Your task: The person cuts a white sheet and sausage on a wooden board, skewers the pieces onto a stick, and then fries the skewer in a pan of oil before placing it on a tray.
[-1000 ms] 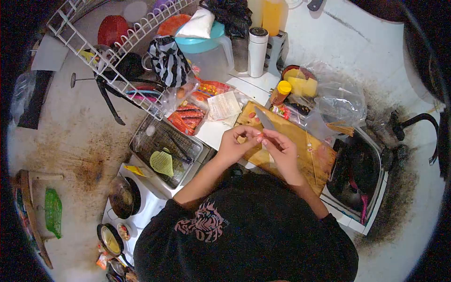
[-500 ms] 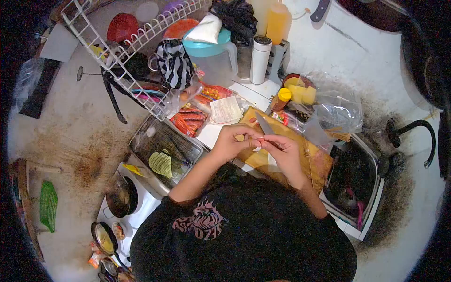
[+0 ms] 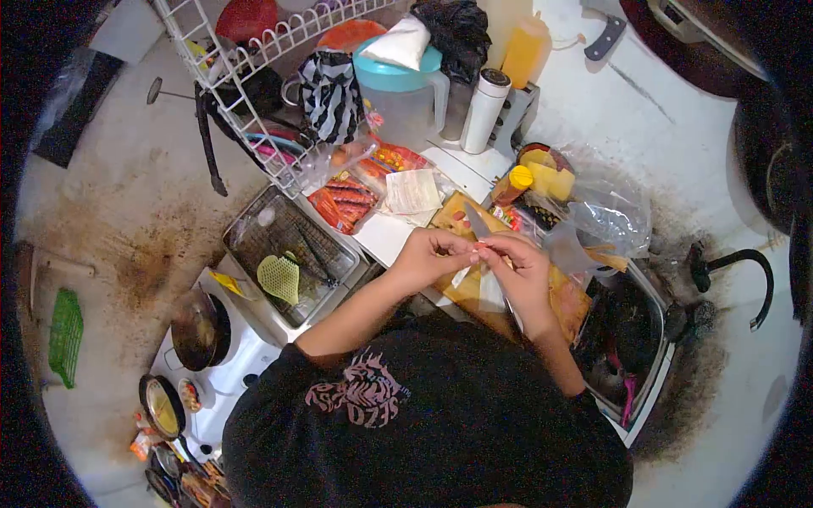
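Note:
Above the wooden cutting board (image 3: 464, 292), my left hand (image 3: 434, 256) and my right hand (image 3: 518, 269) meet fingertip to fingertip. Both pinch a small reddish piece (image 3: 479, 246), mostly hidden by the fingers. A knife (image 3: 477, 222) lies on the board just beyond the hands, its blade showing. White, paper-like pieces (image 3: 491, 292) are below the fingers. A packet of red sausages (image 3: 343, 203) and a pale paper (image 3: 412, 191) sit to the left of the board's far end.
A wire-mesh tray with a yellow-green strainer (image 3: 279, 279) is on the left, beside a stove with pans (image 3: 201, 330). The sink (image 3: 665, 334) and black faucet (image 3: 745, 254) are on the right. A jug (image 3: 398, 102), white flask (image 3: 486, 110) and yellow-capped bottle (image 3: 511, 184) stand behind.
The camera view has shifted and tilted slightly. Both hands remain together at the small piece, with the fingers slightly repositioned; the white pieces show more below them.

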The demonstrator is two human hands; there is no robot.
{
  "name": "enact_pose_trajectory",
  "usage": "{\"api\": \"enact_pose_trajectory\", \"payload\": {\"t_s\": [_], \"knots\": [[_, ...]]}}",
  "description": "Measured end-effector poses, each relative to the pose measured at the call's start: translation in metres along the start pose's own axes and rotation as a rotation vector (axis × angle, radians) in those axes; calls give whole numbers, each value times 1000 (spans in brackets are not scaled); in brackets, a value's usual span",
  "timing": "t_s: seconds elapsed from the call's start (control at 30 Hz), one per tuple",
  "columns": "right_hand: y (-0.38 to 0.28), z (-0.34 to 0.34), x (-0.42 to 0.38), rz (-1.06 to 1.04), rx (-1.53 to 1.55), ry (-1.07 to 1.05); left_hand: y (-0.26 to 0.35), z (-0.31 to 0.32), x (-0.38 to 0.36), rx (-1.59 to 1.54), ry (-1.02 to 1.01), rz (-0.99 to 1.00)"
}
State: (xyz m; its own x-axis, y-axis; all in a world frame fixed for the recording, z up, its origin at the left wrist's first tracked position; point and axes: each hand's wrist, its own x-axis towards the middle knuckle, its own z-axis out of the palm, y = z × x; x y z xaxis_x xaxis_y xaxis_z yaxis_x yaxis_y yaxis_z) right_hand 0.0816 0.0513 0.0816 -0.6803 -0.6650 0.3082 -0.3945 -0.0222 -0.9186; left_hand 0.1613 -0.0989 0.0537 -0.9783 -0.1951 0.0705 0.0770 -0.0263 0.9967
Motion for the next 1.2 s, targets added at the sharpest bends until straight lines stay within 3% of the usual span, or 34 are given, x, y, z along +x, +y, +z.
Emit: {"api": "enact_pose_trajectory", "payload": {"t_s": [0.07,0.27,0.57,0.67,0.77,0.87,1.07,1.2], "knots": [[-4,-2,2,-194,-229,1,8,1,-3,-14,-7,-20],[-6,-3,0,-543,-500,-5,14,-1,-9,-173,-33,-84],[-1,-7,0,-669,-640,-139,6,-1,-13,-138,38,-66],[6,-3,1,-616,-510,-85,3,-2,-13,-165,80,-10],[6,4,-7,-155,-161,-30,-1,-1,-12,-125,111,5],[17,9,-10,-11,52,-54,1,-2,-14,11,119,27],[18,7,-9,67,109,-65,-1,-3,-14,51,95,27],[8,9,-8,-44,-92,-38,3,-3,-15,39,62,-87]]}}
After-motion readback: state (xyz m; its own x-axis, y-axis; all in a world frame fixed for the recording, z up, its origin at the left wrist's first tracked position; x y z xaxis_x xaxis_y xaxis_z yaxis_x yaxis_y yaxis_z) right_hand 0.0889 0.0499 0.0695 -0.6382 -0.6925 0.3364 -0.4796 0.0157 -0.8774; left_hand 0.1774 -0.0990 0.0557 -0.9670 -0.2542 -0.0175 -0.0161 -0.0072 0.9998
